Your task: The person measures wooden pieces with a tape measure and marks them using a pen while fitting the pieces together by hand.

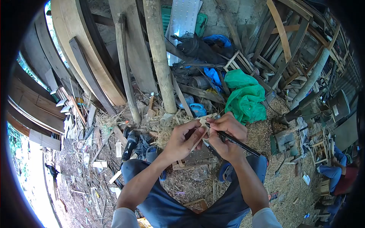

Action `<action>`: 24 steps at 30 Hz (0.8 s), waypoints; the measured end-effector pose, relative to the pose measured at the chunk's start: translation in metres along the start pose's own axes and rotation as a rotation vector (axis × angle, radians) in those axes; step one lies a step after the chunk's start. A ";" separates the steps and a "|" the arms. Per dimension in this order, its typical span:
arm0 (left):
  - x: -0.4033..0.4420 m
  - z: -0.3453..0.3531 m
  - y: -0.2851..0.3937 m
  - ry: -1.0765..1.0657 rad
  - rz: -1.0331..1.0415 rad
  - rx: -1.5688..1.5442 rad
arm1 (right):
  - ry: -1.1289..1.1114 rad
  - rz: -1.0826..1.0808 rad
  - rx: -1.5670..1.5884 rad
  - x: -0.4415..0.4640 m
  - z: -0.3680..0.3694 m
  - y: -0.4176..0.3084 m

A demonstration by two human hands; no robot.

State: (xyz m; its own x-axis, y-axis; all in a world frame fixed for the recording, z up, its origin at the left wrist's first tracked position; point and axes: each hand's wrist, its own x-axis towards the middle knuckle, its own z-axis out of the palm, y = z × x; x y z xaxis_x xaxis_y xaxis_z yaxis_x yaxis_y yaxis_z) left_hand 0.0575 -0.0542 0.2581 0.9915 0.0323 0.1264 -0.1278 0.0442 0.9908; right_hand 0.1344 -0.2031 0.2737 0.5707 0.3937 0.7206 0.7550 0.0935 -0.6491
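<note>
In front of my knees, my left hand (pixel 185 140) is closed, pinching a small pale piece of wood (pixel 204 121) between thumb and fingers. My right hand (pixel 228 136) meets it there, its fingertips touching the wood. A slim black pencil (pixel 240 143) is gripped in that hand, its back end sticking out toward my right knee. The fingers hide part of the wood and the pencil's tip. Just below the hands, a dark-handled tool with a light blade (pixel 211 149) shows partly, over a wooden block (pixel 195 155) between my feet.
A black power tool (pixel 130 145) lies by my left knee. Ahead are a bamboo post (pixel 159 57), leaning planks (pixel 80 49) and a green plastic bag (pixel 245 95). Wood shavings and scraps cover the ground. Another person (pixel 338 171) sits at the far right.
</note>
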 end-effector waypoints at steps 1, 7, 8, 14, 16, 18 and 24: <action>0.000 0.000 0.001 0.006 -0.002 0.007 | 0.000 0.000 0.000 0.000 0.000 0.000; 0.000 -0.001 0.001 -0.001 -0.001 0.025 | 0.004 -0.012 -0.004 0.000 0.001 0.001; 0.000 -0.001 0.001 -0.001 -0.002 0.025 | 0.007 -0.008 0.001 -0.001 0.002 0.002; 0.000 0.000 0.002 0.006 0.008 0.036 | 0.007 -0.021 -0.008 0.000 0.002 0.003; 0.001 0.000 0.002 0.007 0.008 0.015 | 0.012 -0.027 -0.003 -0.001 0.002 0.003; 0.001 0.000 0.001 0.005 0.018 0.027 | 0.017 -0.010 -0.001 -0.001 0.002 0.003; 0.002 0.001 0.002 0.008 0.043 0.039 | 0.011 -0.007 -0.018 0.001 0.001 0.000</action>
State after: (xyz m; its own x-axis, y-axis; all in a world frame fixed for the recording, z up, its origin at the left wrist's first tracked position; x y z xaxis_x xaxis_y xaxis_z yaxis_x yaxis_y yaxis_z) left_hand 0.0593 -0.0553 0.2599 0.9849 0.0415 0.1683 -0.1687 0.0041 0.9857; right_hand 0.1343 -0.2020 0.2740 0.5687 0.3827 0.7281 0.7647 0.0799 -0.6394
